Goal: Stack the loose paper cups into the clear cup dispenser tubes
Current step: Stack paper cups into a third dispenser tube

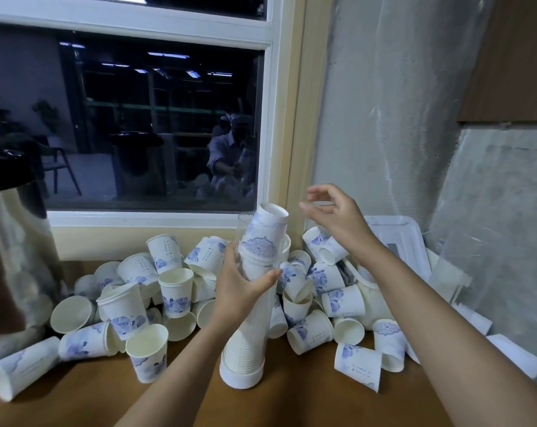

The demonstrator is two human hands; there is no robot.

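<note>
Clear dispenser tube (245, 343) full to the mouth.
Left hand (241, 288) grips the tube mid-height. Top cup (271, 218) pokes out of its mouth, bottom up. Right hand (335, 215) just right of tube top, fingers loose, holding nothing. Loose cups (176, 291) heaped either side of tube.

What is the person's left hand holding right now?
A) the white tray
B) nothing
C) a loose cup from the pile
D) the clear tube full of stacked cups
D: the left hand grips the clear tube, while the right hand is open and holds nothing.
</note>
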